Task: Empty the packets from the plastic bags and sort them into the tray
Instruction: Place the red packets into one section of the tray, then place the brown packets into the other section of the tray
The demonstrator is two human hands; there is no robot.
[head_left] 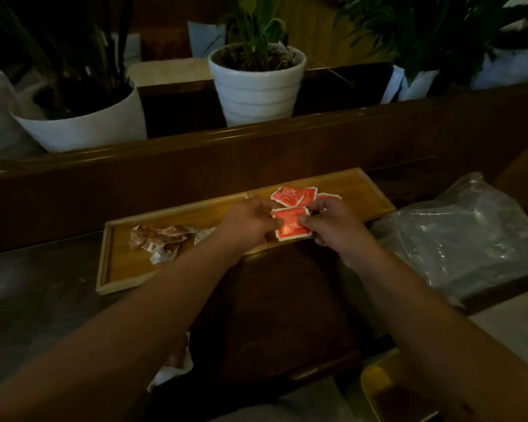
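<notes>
A long wooden tray (116,269) with two compartments lies on the dark counter. Brown and white packets (159,240) are piled in its left compartment. Red packets (293,194) lie in the right compartment. My left hand (247,226) and my right hand (333,223) both pinch one red packet (291,228) by its side edges, just over the right compartment's near rim. A crumpled clear plastic bag (470,236) lies to the right of the tray.
A raised wooden ledge (256,138) runs behind the tray, with white plant pots (256,86) beyond it. Another brown and white packet or bag (174,360) shows under my left forearm. A yellow object (384,388) sits at the bottom right.
</notes>
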